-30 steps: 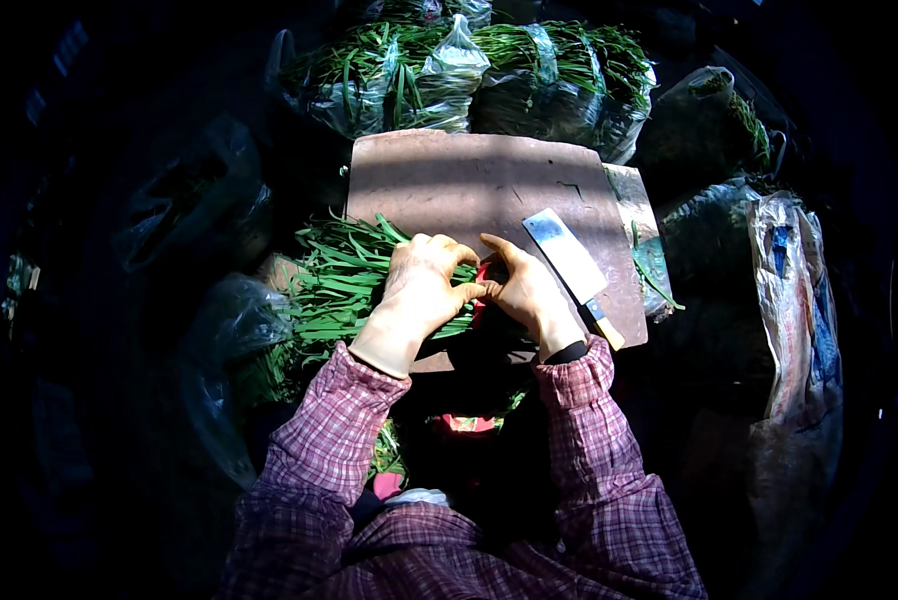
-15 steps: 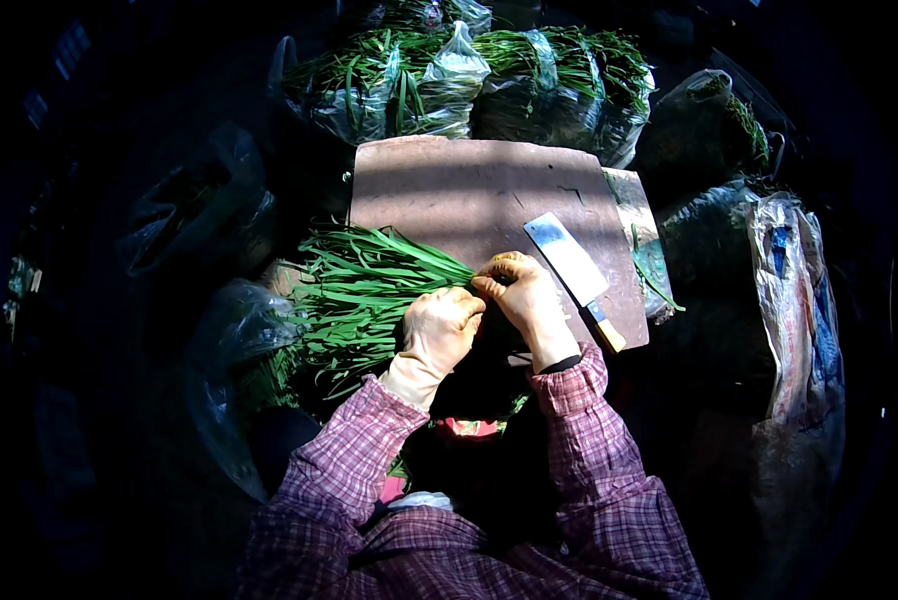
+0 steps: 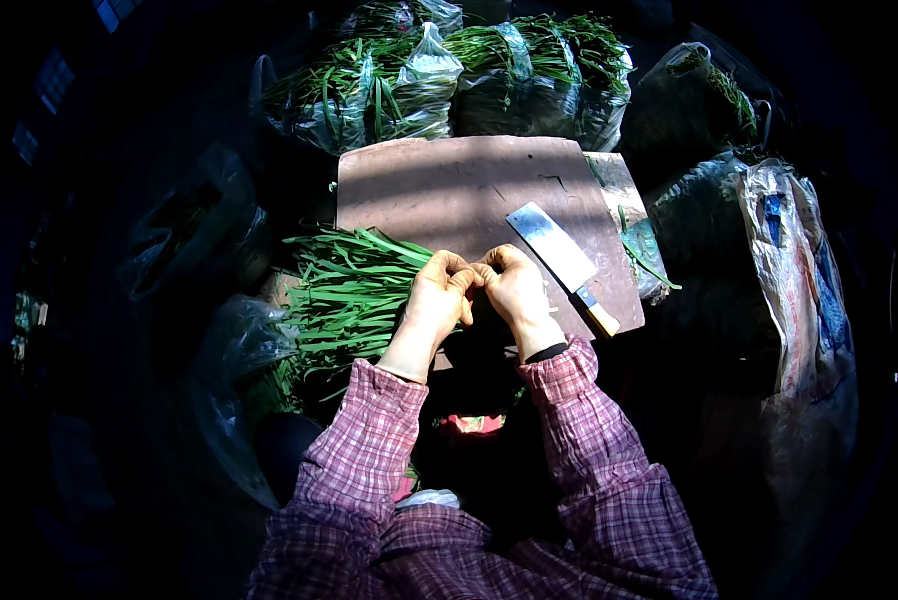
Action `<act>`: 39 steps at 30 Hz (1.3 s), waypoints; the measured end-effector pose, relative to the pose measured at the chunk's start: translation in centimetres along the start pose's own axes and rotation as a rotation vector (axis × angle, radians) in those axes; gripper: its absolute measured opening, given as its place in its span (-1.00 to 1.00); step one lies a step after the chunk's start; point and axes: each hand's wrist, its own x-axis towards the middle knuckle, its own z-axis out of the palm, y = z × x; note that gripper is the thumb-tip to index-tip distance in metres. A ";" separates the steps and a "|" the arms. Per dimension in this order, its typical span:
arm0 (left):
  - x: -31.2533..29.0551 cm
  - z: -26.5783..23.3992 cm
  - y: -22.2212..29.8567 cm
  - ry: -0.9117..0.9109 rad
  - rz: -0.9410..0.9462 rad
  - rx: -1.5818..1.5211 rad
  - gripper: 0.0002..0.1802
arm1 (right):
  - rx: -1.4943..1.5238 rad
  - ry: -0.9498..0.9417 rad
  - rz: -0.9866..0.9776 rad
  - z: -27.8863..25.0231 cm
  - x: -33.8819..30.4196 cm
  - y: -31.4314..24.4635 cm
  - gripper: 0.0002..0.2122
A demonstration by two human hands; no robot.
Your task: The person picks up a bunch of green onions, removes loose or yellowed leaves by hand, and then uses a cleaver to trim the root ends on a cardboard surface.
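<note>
A bunch of garlic chives [image 3: 354, 290] lies with its long flat green leaves fanned to the left and its narrow end running behind my left hand [image 3: 441, 290]. My left hand is closed at that narrow end, thumb and fingers pressed together. Right beside it, my right hand [image 3: 514, 285] is closed in a pinch, its fingertips meeting those of the left. What lies between the fingertips is too small to make out. To the right of my right hand, a cleaver [image 3: 554, 248] with a wooden handle rests on the brownish board [image 3: 439, 190].
Beyond the board stand large plastic-wrapped bundles of greens [image 3: 529, 75]. A clear plastic bag [image 3: 234, 345] sits at the left, a white woven sack [image 3: 784, 260] at the right. One loose green leaf [image 3: 651, 262] hangs over the board's right side. Surroundings are dark.
My left hand has turned and moved up to the narrow end of the chives, its fingertips now against those of my right hand. The whole view has shifted slightly; the cleaver stays on the board.
</note>
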 end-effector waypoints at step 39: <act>-1.5 -1.1 -1.4 -0.074 -0.020 -0.301 0.00 | -0.225 0.138 -0.473 -3.9 -1.0 -4.6 -0.79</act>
